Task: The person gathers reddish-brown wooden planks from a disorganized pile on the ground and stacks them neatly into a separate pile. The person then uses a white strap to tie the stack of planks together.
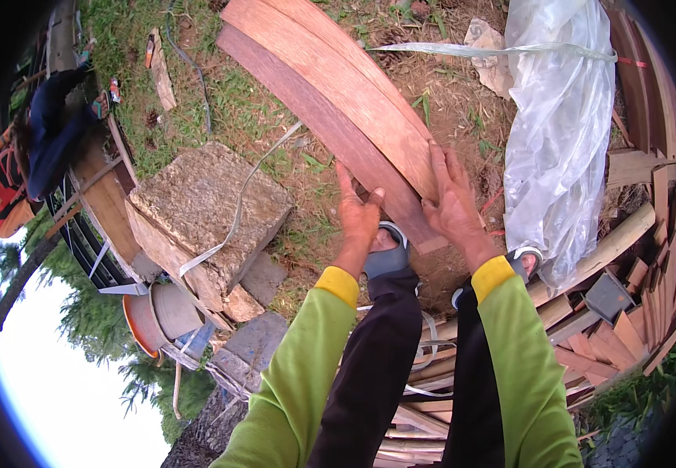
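A few long reddish-brown wooden boards (338,99) lie together in front of me, running from the top of the view down to my feet. The darker board (326,123) is on the left side, its near end just past my hands. My left hand (358,210) touches the left edge of the darker board, thumb and forefinger spread against it. My right hand (452,196) grips the near end of the lighter boards along their right side. The undersides of the boards and some fingertips are hidden.
A large stone block (209,205) with a pale strap (238,205) over it stands at left. Crumpled clear plastic sheeting (557,134) lies at right, near stacked wood pieces (624,339) and a grey container (609,296). Buckets (162,316) stand lower left. Another person (51,134) is at far left.
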Available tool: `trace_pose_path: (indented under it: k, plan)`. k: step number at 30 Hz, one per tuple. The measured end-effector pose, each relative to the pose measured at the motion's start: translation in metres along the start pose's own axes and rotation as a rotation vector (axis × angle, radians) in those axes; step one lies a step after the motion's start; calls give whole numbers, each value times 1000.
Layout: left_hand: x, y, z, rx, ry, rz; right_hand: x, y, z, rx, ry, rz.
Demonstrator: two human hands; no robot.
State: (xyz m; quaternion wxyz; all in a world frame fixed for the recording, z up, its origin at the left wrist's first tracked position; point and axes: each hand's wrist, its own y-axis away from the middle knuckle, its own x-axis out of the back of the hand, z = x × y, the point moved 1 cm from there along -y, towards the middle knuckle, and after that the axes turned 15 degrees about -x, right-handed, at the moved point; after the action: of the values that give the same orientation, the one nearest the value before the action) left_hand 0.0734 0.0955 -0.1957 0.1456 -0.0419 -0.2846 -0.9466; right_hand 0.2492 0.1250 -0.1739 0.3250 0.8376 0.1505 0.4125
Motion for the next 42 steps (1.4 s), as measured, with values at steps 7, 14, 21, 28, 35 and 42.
trace_pose_path:
  k: [7,14,21,28,35,42]
  plan:
    - [10,-3,-6,-130,-97,-80,-10,2,-2,7,-9,67]
    - [0,-11,12,43,4,-7,-13,1,-6,-58,-2,93]
    - [-1,-18,13,114,-8,34,-11,4,-28,-224,110,35]
    - [4,-17,3,13,-195,10,-13,2,-22,-158,111,69]
    - [17,-18,-9,-145,-282,-84,-21,5,-14,-71,113,151]
    - [2,-23,13,-145,-336,-172,-16,5,-13,-135,172,154]
